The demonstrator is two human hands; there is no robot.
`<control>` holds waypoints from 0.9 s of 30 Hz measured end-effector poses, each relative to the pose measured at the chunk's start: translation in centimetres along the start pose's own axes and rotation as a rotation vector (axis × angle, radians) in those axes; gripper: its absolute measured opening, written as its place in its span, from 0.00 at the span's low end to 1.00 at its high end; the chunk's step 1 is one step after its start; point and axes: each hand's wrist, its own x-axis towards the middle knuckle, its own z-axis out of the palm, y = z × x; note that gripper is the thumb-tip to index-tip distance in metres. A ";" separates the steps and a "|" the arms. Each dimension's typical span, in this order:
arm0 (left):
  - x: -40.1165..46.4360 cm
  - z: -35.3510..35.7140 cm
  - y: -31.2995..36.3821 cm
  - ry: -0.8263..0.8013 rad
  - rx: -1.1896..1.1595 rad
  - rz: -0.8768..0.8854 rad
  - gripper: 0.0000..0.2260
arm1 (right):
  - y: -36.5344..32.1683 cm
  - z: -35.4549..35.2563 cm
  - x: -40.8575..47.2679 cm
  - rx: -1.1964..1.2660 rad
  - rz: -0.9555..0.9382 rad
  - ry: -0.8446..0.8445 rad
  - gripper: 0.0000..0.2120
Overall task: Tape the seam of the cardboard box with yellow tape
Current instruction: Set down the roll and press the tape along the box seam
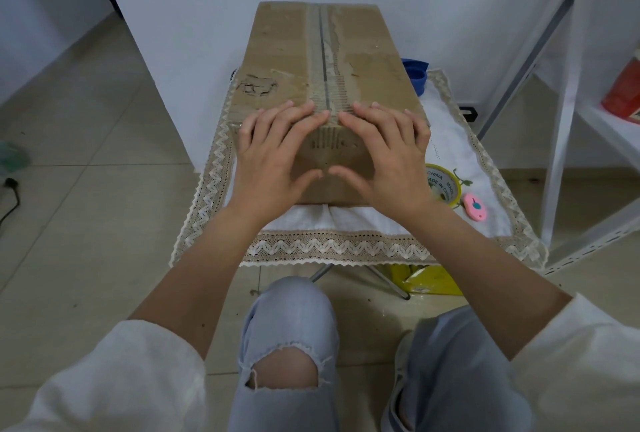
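Note:
A long brown cardboard box (284,51) lies on a small table covered by a white lace-edged cloth (450,141). Its top seam (323,51) runs away from me down the middle, a dark gap between torn, worn paper strips. My left hand (277,151) and my right hand (388,151) rest flat on the box's near end, one on each side of the seam, fingers spread over the top edge and thumbs on the front face. Neither hand holds anything. A roll of yellow tape (443,186) lies on the cloth just right of my right wrist.
A small pink cutter (475,208) lies next to the tape roll. A blue object (415,73) sits behind the box's right side. A white metal shelf frame (568,120) stands at the right with a red item on it. A yellow package (429,281) lies under the table.

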 end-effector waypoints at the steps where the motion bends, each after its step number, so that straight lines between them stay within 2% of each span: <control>1: 0.1 -0.1 0.0 0.014 -0.019 -0.001 0.28 | -0.2 0.1 0.1 0.018 0.024 0.026 0.28; 4: 0.3 -0.1 0.2 0.059 -0.071 -0.028 0.20 | -0.5 0.5 0.4 0.044 0.059 0.080 0.23; 7: 0.6 0.1 0.2 0.091 -0.107 -0.056 0.16 | -0.5 0.6 0.4 0.076 0.076 0.094 0.22; 18: 0.6 -0.5 0.1 0.047 -0.166 -0.052 0.16 | -0.3 -0.9 0.3 0.156 0.056 0.005 0.18; 23: 0.6 -0.6 0.4 0.051 -0.188 -0.085 0.15 | -1.6 -0.1 1.1 0.197 0.196 0.095 0.22; 27: 0.7 -0.5 0.6 0.056 -0.197 -0.117 0.13 | -2.0 0.3 1.5 0.173 0.246 0.135 0.19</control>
